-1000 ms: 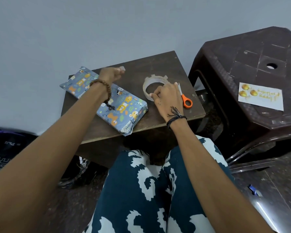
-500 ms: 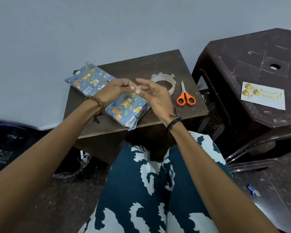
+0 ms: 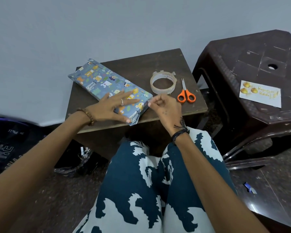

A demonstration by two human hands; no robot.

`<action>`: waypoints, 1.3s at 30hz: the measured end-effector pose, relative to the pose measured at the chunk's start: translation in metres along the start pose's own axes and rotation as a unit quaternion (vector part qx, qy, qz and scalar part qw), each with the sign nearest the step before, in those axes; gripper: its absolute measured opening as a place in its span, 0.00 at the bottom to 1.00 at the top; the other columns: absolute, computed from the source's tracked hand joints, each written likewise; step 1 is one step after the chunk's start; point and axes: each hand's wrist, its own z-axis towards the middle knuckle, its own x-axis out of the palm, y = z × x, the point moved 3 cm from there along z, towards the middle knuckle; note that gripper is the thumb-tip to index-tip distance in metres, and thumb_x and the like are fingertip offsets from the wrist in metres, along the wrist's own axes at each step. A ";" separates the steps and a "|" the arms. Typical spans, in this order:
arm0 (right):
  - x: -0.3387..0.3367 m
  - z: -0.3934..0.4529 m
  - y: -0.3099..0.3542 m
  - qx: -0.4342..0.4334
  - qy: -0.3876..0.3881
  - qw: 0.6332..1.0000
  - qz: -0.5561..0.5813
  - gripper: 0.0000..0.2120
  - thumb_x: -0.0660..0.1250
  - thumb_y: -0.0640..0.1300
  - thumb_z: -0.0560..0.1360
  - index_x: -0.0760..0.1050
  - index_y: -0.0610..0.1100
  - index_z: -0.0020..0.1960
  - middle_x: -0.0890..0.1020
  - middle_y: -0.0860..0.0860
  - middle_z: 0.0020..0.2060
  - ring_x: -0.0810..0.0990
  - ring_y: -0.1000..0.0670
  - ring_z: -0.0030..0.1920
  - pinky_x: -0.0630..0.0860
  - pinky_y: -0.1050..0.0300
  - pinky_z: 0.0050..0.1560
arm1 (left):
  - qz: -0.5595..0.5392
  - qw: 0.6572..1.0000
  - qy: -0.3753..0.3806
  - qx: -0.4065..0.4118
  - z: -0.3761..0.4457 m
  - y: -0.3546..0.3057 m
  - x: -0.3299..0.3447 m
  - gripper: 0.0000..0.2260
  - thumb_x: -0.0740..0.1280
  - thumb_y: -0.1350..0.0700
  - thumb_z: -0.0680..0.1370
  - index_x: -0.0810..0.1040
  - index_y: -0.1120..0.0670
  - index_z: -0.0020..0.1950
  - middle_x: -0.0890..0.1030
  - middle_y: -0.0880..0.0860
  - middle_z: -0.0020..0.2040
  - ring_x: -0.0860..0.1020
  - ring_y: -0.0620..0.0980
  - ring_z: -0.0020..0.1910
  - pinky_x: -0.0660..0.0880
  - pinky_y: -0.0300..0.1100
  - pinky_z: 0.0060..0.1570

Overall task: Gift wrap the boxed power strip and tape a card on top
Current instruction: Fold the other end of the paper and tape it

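Note:
The box, wrapped in blue paper with cartoon animals, lies diagonally on the small dark wooden table. My left hand rests flat on its near end with fingers spread. Just right of the box's near corner, my right hand pinches a small clear piece of tape between thumb and forefinger. The tape roll and orange-handled scissors lie on the table to the right. The white card with gold ornaments sits on the brown plastic stool.
The brown plastic stool stands right of the table. A grey wall runs behind both. My patterned blue-and-white trousers fill the foreground. A dark bag and crumpled plastic lie on the floor at left, a small blue scrap at right.
My hands met above the box and the tape piece passed from left to right. The left hand then dropped flat onto the box; the right hand moved to its near corner.

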 end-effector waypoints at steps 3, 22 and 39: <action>0.003 -0.007 -0.010 0.045 0.038 0.995 -0.084 0.02 0.68 0.42 0.73 0.80 0.45 0.42 0.78 0.56 0.33 0.77 0.57 0.39 0.67 0.73 0.36 | -0.003 1.000 -0.025 -0.002 0.001 0.004 0.011 0.39 0.56 0.21 0.57 0.53 0.29 0.66 0.46 0.35 0.72 0.40 0.38 0.72 0.33 0.55 0.69; 0.013 -0.035 -0.005 -0.113 0.079 0.858 -0.496 0.25 0.71 0.41 0.69 0.72 0.38 0.64 0.73 0.45 0.62 0.72 0.46 0.62 0.71 0.51 0.62 | 0.028 0.982 -0.122 -0.139 0.021 -0.024 0.031 0.27 0.57 0.41 0.78 0.50 0.38 0.74 0.41 0.46 0.77 0.38 0.48 0.76 0.34 0.60 0.69; 0.013 -0.010 -0.006 0.088 -0.013 0.996 0.029 0.17 0.66 0.38 0.73 0.70 0.43 0.61 0.81 0.54 0.36 0.81 0.46 0.49 0.65 0.68 0.41 | 0.106 0.960 -0.177 -0.187 0.025 -0.038 0.023 0.28 0.59 0.37 0.75 0.58 0.41 0.73 0.52 0.45 0.76 0.48 0.50 0.75 0.47 0.59 0.70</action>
